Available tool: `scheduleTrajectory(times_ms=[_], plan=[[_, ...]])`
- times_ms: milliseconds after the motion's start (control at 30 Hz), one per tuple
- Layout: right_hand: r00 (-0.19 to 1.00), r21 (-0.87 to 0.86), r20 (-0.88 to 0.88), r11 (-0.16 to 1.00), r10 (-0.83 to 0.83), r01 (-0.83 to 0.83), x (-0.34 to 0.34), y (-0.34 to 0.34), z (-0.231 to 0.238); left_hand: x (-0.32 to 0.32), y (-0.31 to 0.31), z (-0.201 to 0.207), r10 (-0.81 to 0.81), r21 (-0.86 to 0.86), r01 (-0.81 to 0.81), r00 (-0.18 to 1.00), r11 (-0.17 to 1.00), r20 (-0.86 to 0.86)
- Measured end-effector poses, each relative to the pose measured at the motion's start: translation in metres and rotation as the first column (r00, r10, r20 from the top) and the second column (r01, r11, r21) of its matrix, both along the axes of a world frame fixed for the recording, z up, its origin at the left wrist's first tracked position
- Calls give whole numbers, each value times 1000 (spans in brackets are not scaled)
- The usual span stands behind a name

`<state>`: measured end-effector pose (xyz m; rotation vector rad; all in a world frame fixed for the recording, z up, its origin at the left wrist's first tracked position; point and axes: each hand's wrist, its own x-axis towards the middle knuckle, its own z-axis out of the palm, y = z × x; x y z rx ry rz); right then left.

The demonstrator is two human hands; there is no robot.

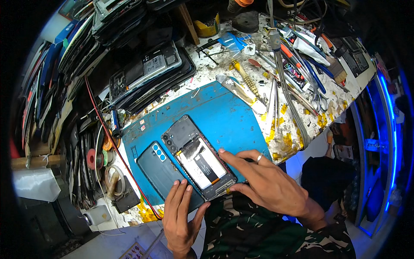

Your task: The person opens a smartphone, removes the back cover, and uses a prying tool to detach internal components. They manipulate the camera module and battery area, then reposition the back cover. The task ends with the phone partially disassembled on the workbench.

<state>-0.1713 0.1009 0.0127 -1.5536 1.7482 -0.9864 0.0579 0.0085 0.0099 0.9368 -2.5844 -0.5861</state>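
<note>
An opened smartphone lies on the blue work mat, its white battery and dark inner frame exposed. To its left is a dark back cover with camera holes near the top. The stretched fingertips of my left hand rest on the cover's lower end, the thumb apart near its bottom corner. My right hand, wearing a ring, is at the phone's right side. Its index fingertip is by the long edge and its thumb by the lower corner, fingers apart.
Stacked phone parts stand behind the mat. Tweezers, a yellow-handled tool, scissors and a brush crowd the right. A red cable and solder spools are at left. Grey cables cross the bench's right side.
</note>
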Motion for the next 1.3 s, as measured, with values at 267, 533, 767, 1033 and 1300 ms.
scheduleTrajectory(times_ms=[267,533,767,1033,1300], plan=[[1000,-16,2,1000,-7,7,0,-1,0,0,-5,1,-43,24,43,999,999,9],[1000,-36,-6,999,-10,9,1,-1,-1,-1,-7,0,-50,44,50,999,998,4],[1000,-23,-15,1000,-14,14,1,0,-1,-2,-9,-1,-94,25,95,995,995,-17],[1000,-26,-18,1000,-1,0,0,0,-5,-1,-13,-2,-130,26,131,991,991,-30],[999,-61,-24,998,24,-25,2,-3,-7,1,-23,-1,-148,50,149,989,987,-30]])
